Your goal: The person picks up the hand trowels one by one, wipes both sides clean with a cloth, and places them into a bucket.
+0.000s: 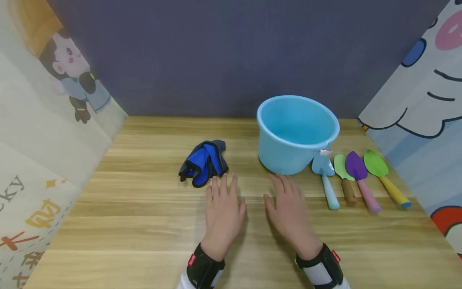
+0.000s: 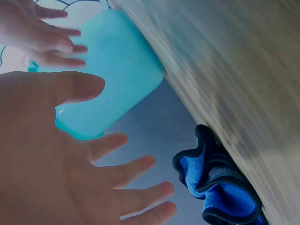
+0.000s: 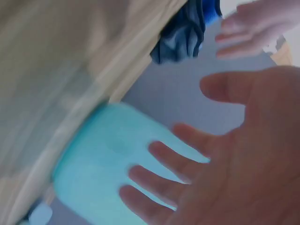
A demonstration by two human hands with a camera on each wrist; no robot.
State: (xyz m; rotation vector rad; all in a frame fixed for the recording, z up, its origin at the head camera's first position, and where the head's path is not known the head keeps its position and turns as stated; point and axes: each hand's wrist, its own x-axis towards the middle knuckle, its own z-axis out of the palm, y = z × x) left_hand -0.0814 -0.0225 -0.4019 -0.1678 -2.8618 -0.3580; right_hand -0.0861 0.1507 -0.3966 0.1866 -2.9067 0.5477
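Observation:
My left hand [image 1: 223, 214] is held palm down over the wooden table, fingers straight and spread, holding nothing. Just beyond its fingertips lies a crumpled blue and black glove [image 1: 205, 162], also seen in the left wrist view as a folded blue and black piece of fabric [image 2: 220, 183]. My right hand [image 1: 290, 212] is likewise palm down with straight fingers and holds nothing. In front of it stands a light blue bucket [image 1: 288, 156], upright, its inside bare where it shows. Both wrist views show the palms with spread fingers and the bucket [image 3: 122, 164] behind.
Right of the bucket lie a light blue shovel [image 1: 328, 186], a light green trowel with a brown handle [image 1: 348, 192], a purple trowel with a pink handle [image 1: 368, 196] and a green trowel with a yellow handle [image 1: 393, 190]. A dark wall [image 1: 180, 60] rises behind the table [image 1: 144, 224].

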